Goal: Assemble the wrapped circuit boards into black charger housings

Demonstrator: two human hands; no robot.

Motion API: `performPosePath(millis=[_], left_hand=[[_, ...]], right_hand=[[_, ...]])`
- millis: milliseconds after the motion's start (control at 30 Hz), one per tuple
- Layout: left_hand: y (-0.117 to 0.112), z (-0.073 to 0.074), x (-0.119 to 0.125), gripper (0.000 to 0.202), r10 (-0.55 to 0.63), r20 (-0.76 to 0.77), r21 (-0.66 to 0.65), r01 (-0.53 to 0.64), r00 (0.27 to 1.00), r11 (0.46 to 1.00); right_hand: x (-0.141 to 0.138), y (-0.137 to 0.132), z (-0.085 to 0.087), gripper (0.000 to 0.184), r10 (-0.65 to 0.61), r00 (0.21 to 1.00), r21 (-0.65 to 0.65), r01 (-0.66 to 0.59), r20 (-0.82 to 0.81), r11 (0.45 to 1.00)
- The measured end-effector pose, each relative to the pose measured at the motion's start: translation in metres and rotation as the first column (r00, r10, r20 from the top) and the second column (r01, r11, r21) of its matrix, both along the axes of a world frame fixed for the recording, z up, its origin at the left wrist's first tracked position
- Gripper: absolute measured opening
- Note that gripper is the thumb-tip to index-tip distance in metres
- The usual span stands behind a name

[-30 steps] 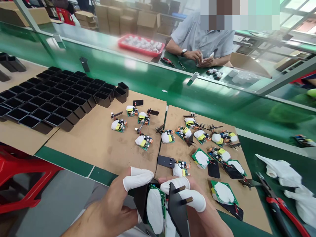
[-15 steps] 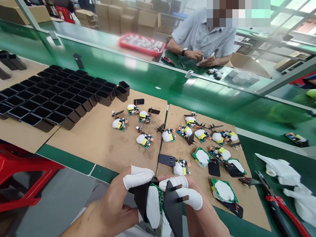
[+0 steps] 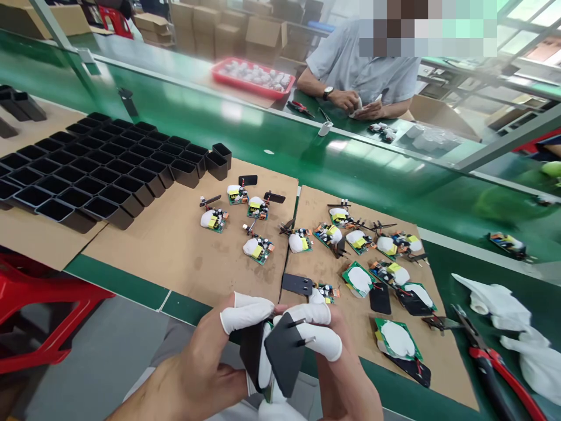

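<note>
At the front edge of the bench, my left hand (image 3: 210, 356) grips a black plastic case (image 3: 250, 354) from its left side. White finger cots cover several of my fingertips. My right hand (image 3: 333, 351) is closed round a black cover plate (image 3: 284, 356) with two metal plug pins, tilted beside the case opening. Between case and plate shows a strip of white filler on a circuit board (image 3: 265, 359), partly inside the case. Just beyond my hands lies another circuit board (image 3: 324, 292) with its plug plate (image 3: 297, 284).
Black cases (image 3: 87, 158) stand in rows at the left. Several circuit boards (image 3: 359, 278) lie on cardboard (image 3: 236, 280). Red-handled pliers (image 3: 486, 351) and white cloths (image 3: 499, 304) are at the right. Across the conveyor (image 3: 258, 134), a co-worker (image 3: 359, 76) handles a small part. A red stool (image 3: 39, 316) is at left.
The plug plate has moved left and up, nearer the case, and hides more of the white filler. My right hand has shifted left with it. On the conveyor, a circuit board has slid left.
</note>
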State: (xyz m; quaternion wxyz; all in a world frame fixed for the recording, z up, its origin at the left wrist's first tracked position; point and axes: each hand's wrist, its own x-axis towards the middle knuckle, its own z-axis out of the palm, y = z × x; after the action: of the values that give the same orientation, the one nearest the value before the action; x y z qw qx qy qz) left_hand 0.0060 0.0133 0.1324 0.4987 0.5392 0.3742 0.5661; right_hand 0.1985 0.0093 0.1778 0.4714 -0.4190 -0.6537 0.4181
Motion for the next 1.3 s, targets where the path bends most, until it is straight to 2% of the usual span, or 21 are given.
performPosePath(millis=[100,233,333,433,500,633,733,833,933,1000,1100,1167,1233,1300], left_hand=[[0.002,0.003,-0.001,0.063,0.006,-0.053,0.033,-0.004,0.999,0.999],[0.002,-0.003,-0.001,0.061,-0.004,-0.032,-0.006,0.004,0.999,1.000],[0.000,-0.009,0.003,0.059,-0.011,-0.016,-0.074,0.010,1.000,0.997],[0.000,-0.013,0.006,0.061,0.027,-0.013,-0.044,-0.027,1.000,0.999],[0.000,-0.015,0.007,0.060,0.045,0.002,-0.026,-0.044,0.999,0.999],[-0.001,-0.017,0.010,0.064,0.011,0.033,-0.102,-0.007,0.999,0.995],[-0.001,-0.014,0.014,0.066,0.034,0.084,-0.169,-0.019,0.996,0.985],[-0.003,-0.008,0.019,0.066,0.100,0.110,-0.181,-0.079,0.989,0.980],[-0.009,-0.003,0.022,0.067,0.168,0.108,-0.170,-0.149,0.980,0.974],[-0.017,-0.003,0.024,0.066,0.236,0.073,-0.145,-0.224,0.969,0.964],[-0.029,-0.004,0.025,0.058,0.374,-0.031,-0.071,-0.376,0.927,0.924],[-0.037,-0.005,0.025,0.052,0.436,-0.069,-0.029,-0.438,0.897,0.898],[-0.045,-0.006,0.025,0.053,0.456,-0.073,-0.004,-0.457,0.887,0.889],[-0.054,-0.006,0.027,0.059,0.465,-0.071,0.024,-0.465,0.882,0.885]], right_hand=[[-0.005,-0.001,-0.003,0.049,-0.041,0.999,-0.074,0.041,0.012,0.996],[-0.012,-0.006,-0.010,0.066,-0.072,0.997,-0.168,0.069,-0.010,0.983],[-0.016,-0.007,-0.013,0.054,-0.092,0.995,-0.184,0.084,-0.032,0.979],[-0.018,-0.001,-0.011,0.039,-0.102,0.994,-0.152,0.097,-0.026,0.984],[-0.020,0.006,-0.005,0.034,-0.089,0.996,-0.114,0.090,0.017,0.989],[-0.023,0.014,0.001,0.031,-0.093,0.990,-0.065,0.100,0.104,0.993],[-0.022,0.009,-0.007,0.043,-0.127,0.985,0.000,0.128,0.116,0.992],[-0.022,-0.006,-0.021,0.050,-0.252,0.963,0.146,0.237,0.098,0.960],[-0.026,-0.025,-0.029,0.048,-0.365,0.929,0.366,0.320,0.059,0.874],[-0.032,-0.035,-0.030,0.047,-0.410,0.910,0.481,0.330,0.068,0.812],[-0.039,-0.046,-0.027,0.044,-0.480,0.861,0.617,0.290,0.165,0.732],[-0.042,-0.052,-0.025,0.041,-0.505,0.836,0.674,0.245,0.217,0.697],[-0.042,-0.056,-0.023,0.036,-0.506,0.833,0.675,0.241,0.225,0.697],[-0.041,-0.059,-0.022,0.035,-0.479,0.847,0.603,0.263,0.229,0.753]])
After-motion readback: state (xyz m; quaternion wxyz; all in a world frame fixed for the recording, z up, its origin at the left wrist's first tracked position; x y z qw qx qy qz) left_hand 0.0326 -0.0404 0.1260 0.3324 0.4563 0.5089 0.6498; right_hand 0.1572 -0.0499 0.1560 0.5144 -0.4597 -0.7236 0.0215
